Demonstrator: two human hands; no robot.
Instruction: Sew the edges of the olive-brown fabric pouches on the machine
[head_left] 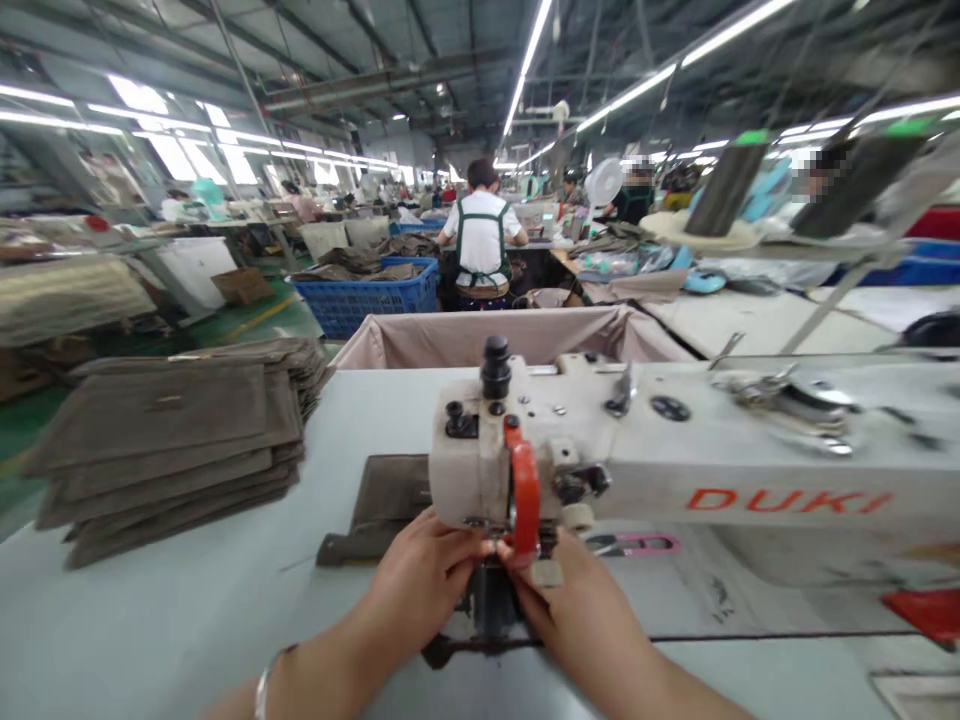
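Note:
A white sewing machine [675, 450] marked DUKI stands in front of me, with a red guard [524, 495] at its needle end. My left hand [420, 585] and my right hand [577, 605] meet under the machine head, fingers curled close by the needle area. Whatever the fingertips hold is hidden under the head. A brown fabric piece [382, 500] lies flat under the machine, reaching out to the left behind my left hand.
A thick stack of brown fabric pieces [172, 440] sits on the grey table [187, 620] at left. Pink-handled snips [637, 545] lie right of the needle. A cloth bin [517, 335] hangs behind the table. A person in a green apron [481, 240] sits beyond, beside a blue crate [367, 295].

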